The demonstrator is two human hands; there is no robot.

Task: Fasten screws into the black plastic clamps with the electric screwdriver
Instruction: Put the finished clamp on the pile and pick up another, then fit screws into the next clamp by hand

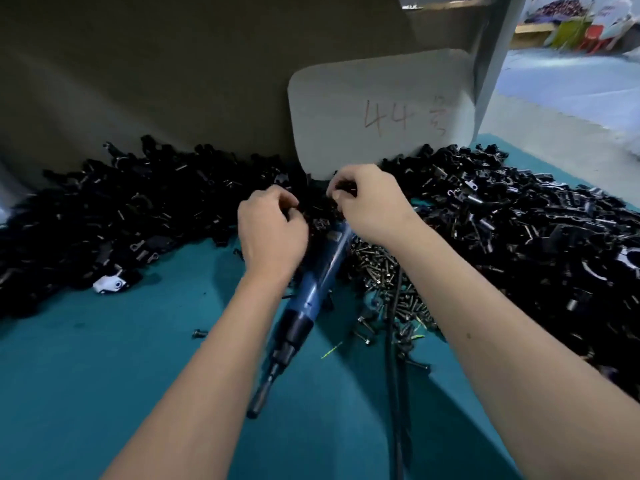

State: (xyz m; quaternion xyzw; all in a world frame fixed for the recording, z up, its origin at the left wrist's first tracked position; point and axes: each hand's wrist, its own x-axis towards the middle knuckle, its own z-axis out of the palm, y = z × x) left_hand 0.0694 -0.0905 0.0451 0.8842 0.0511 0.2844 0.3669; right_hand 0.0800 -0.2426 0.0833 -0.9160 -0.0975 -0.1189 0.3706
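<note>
Both hands busy in the clamp heap, driver lying idle

The left hand (273, 233) and right hand (367, 202) curl round small black clamps (341, 188), apparently pinching them; the electric screwdriver (311, 292) lies on the table (104, 375) between the forearms, where a wrist could knock it into the loose screws (381, 271).

Dim, motion blur, edges warped, bg bright.

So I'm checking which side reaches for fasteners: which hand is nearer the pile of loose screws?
Right. The right hand sits just above the screw pile, at its far edge; the left hand is beyond the blue screwdriver, farther left.
</note>
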